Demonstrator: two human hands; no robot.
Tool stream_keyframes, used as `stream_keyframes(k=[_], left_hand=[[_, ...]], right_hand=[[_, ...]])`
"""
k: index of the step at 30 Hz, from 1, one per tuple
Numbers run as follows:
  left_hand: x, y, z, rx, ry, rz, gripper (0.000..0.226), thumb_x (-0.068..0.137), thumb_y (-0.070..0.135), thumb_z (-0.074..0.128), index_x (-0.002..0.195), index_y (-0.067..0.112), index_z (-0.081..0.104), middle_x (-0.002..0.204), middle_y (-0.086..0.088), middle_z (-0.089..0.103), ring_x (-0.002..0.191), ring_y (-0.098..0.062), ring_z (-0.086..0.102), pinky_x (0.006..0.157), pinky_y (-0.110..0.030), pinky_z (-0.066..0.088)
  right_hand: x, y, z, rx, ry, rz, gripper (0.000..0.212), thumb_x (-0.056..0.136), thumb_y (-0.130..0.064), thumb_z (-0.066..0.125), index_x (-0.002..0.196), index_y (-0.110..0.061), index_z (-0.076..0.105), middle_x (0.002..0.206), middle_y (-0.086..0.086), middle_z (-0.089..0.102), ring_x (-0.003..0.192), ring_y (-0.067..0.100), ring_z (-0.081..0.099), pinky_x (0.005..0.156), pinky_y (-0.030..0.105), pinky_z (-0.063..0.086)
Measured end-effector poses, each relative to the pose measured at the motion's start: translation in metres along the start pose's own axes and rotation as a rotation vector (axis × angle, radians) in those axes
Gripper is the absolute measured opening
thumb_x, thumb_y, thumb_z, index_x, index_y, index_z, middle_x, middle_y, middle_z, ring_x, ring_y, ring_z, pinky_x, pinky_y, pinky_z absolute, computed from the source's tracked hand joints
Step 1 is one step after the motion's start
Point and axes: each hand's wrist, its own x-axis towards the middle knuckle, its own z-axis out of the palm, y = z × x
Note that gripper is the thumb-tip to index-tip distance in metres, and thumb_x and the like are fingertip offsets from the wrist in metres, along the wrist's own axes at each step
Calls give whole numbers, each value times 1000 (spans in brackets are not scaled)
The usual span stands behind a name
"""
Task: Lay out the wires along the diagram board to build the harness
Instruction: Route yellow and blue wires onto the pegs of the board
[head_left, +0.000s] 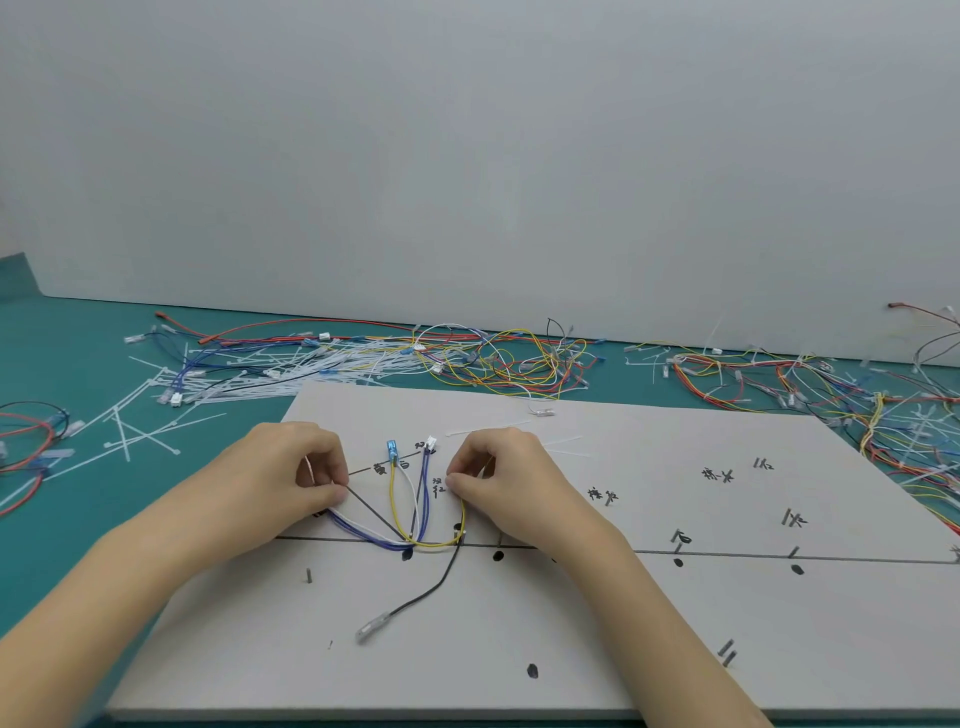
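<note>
The left hand (296, 470) pinched the white (358, 526) and blue wires (353, 535) at the board's (571, 623) left branch, fingers curled over their ends. From that pinch the wires ran toward 4 o'clock, down to the junction by the nail (410, 535) on the trunk line, then rose toward 12 o'clock to the connectors (392, 449). The yellow wire (441, 543) looped from that junction up toward 1 o'clock into the right hand (498, 467), which pinched it, fingertips curled. A black wire (426, 590) trailed from the junction toward 7 o'clock, unheld. Both hands sat about level, either side of the junction. The trunk line ran on toward 3 o'clock, so the right hand looked nearer for routing the yellow wire along it.
</note>
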Motion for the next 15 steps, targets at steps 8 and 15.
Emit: stream_keyframes(k=[8,15], left_hand=[[1,-2,-2,48,68,-98,22,71,39,79,65,37,58,66,12,59,67,0,54,56,-26,42],[-1,-7,0,192,-45,-194,46,82,55,61,58,21,43,52,4,47,51,-12,39,52,-29,33]], right_hand=[[0,1,1,16,9,0,4,82,-18,67,79,-21,68,82,-6,67,73,6,59,71,26,51],[0,2,3,5,26,7,4,80,-20,67,78,-23,66,76,-8,64,69,5,56,69,27,51]])
